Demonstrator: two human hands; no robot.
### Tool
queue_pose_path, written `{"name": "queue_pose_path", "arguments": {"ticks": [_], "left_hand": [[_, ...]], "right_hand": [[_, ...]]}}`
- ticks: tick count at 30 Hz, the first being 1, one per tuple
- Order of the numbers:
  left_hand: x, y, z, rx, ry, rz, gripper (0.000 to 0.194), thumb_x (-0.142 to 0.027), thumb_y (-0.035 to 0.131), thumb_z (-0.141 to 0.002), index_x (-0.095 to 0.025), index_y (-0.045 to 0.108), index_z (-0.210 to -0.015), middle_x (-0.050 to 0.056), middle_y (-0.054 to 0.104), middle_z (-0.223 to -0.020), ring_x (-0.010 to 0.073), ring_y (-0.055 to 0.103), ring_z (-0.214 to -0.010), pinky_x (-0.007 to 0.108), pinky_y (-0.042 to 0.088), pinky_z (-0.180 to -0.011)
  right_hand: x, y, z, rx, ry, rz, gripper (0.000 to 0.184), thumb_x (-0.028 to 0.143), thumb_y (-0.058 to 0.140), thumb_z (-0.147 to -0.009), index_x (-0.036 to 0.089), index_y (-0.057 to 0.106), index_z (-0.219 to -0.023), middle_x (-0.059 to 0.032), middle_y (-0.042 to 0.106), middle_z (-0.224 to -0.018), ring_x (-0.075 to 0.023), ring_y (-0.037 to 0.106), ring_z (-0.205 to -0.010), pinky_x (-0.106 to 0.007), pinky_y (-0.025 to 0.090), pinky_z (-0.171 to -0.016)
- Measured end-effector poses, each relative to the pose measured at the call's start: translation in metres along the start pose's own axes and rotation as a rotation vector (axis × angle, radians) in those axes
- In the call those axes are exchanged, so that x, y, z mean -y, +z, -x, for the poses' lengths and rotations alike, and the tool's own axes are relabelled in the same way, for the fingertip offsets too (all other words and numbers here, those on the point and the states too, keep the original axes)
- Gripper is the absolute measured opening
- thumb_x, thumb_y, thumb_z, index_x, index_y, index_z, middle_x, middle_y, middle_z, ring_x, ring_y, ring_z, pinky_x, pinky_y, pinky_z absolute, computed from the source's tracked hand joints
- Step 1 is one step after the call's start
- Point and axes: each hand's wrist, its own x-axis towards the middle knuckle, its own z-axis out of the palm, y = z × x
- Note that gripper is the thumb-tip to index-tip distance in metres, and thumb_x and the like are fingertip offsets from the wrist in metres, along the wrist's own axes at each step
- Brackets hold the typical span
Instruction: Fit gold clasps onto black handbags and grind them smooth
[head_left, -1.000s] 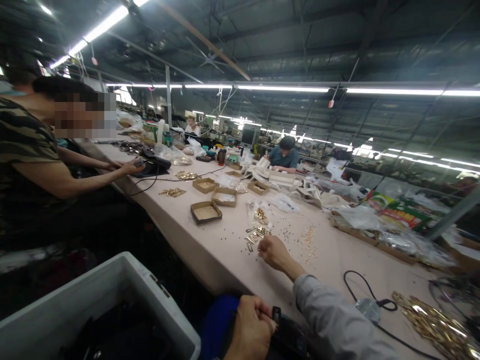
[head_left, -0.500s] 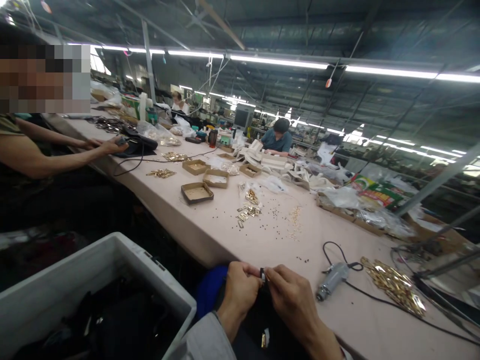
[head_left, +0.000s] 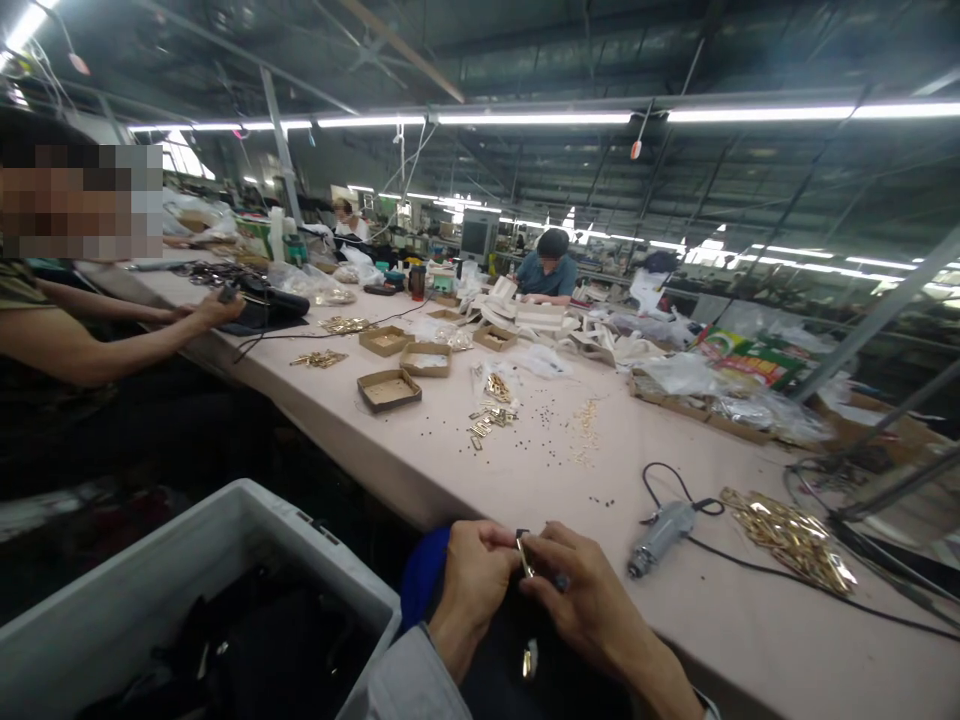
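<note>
While a small gold metal piece (head_left: pixel 526 560) is pinched between the fingertips of both hands, dark material is also met at its upper end. The fingers of the left hand (head_left: pixel 472 575) are curled in, and those of the right hand (head_left: pixel 583 578) are partly bent. Below them, a second gold piece (head_left: pixel 527 661) is seen against black material (head_left: pixel 495 655). To the right, one grey corded tool (head_left: pixel 661 535) is laid on the worktop (head_left: pixel 465 480), near a heap of gold pieces (head_left: pixel 791 542). To the left, black items (head_left: pixel 262 640) are held in one white bin (head_left: pixel 394 612). Farther off, at least four shallow cardboard boxes (head_left: pixel 390 391) can be counted. Printing on the green-and-red packaging (head_left: pixel 750 362) is too blurred to be read. Three other people are seen, one handling a black item (head_left: pixel 274 305) at the left.
</note>
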Motion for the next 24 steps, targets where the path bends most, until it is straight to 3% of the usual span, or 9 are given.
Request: {"name": "queue_pose_path", "arguments": {"ticks": [4, 7, 18, 24], "left_hand": [[-0.0012, 0.0, 0.0022, 0.052, -0.006, -0.01, 0.017, -0.005, 0.066, -0.055, -0.011, 0.076, -0.066, 0.005, 0.07, -0.056, 0.0131, 0.059, -0.051, 0.021, 0.04, -0.049], [-0.0032, 0.0014, 0.0022, 0.067, -0.025, -0.005, 0.019, -0.006, 0.064, -0.054, -0.011, 0.077, -0.067, 0.005, 0.07, -0.055, 0.0132, 0.058, -0.051, 0.02, 0.039, -0.048], [-0.0023, 0.0016, 0.0011, 0.165, -0.016, 0.014, 0.02, -0.011, 0.07, -0.058, -0.009, 0.082, -0.074, 0.007, 0.07, -0.058, 0.0108, 0.055, -0.051, 0.019, 0.037, -0.047], [-0.0046, 0.0031, 0.0009, 0.109, -0.051, -0.016, 0.021, -0.017, 0.068, -0.063, -0.007, 0.082, -0.075, 0.0, 0.056, -0.044, 0.0043, 0.034, -0.037, 0.018, 0.024, -0.039]], "right_hand": [[-0.0081, 0.0032, -0.0039, -0.026, 0.174, -0.294, 0.032, 0.01, 0.077, -0.07, 0.022, 0.069, -0.099, 0.0022, 0.065, -0.078, -0.0154, 0.058, -0.068, -0.027, 0.045, -0.064], [-0.0091, 0.005, -0.0053, -0.02, 0.255, -0.394, 0.038, 0.008, 0.078, -0.066, 0.021, 0.065, -0.1, 0.0045, 0.066, -0.075, -0.0135, 0.056, -0.064, -0.025, 0.044, -0.061], [-0.0103, 0.0023, -0.0081, -0.062, 0.283, -0.502, 0.035, 0.011, 0.084, -0.065, 0.02, 0.066, -0.094, 0.0073, 0.061, -0.066, -0.0116, 0.052, -0.061, -0.024, 0.039, -0.058], [-0.0104, 0.0037, -0.0079, -0.066, 0.277, -0.503, 0.035, 0.005, 0.079, -0.066, 0.021, 0.066, -0.094, 0.0082, 0.06, -0.063, -0.0109, 0.052, -0.058, -0.023, 0.039, -0.056]]}}
